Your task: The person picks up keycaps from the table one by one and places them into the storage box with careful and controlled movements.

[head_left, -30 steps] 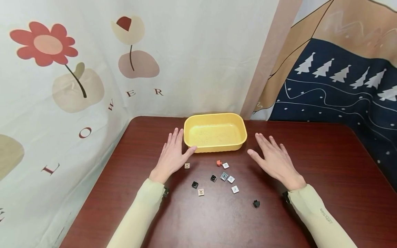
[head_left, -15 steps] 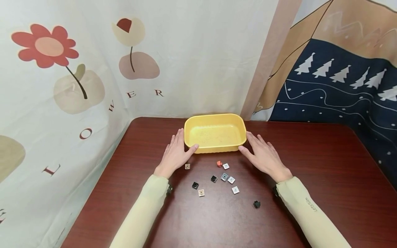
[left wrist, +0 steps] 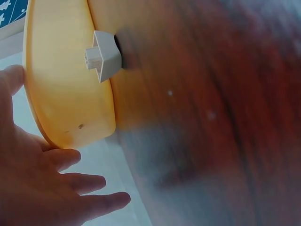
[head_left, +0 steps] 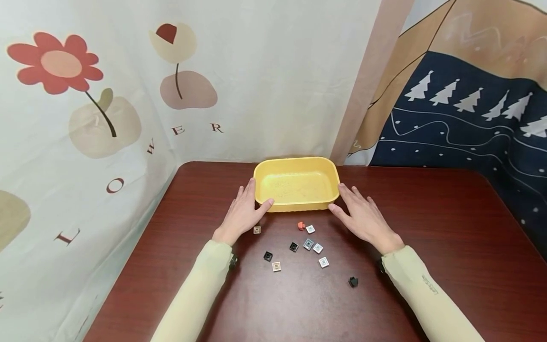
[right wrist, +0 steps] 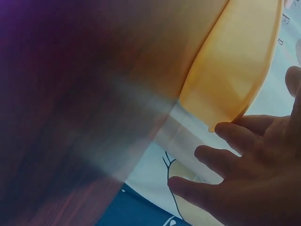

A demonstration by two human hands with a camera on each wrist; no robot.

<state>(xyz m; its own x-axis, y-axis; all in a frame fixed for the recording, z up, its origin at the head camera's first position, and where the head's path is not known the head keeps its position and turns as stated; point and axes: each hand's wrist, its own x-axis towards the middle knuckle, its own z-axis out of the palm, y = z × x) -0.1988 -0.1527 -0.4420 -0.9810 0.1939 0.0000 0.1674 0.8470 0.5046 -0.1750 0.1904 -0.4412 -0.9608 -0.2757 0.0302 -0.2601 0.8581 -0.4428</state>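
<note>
Head view, right hand [head_left: 366,221]: spread, brought to the yellow rectangular plastic basin [head_left: 301,207].
Left hand [head_left: 243,213]: spread at the opposite end.
Basin: now flanked.

Keycaps [head_left: 308,244] litter space before the yellow tub [head_left: 301,207]; left hand [head_left: 241,212] and right hand [head_left: 364,218] block its ends; overhead lies clear.

Basin [head_left: 299,207] on table [head_left: 448,228] near far edge, cloth [head_left: 273,95] behind, hands [head_left: 242,214] [head_left: 365,220] either side, keycaps [head_left: 308,244] in front
</note>
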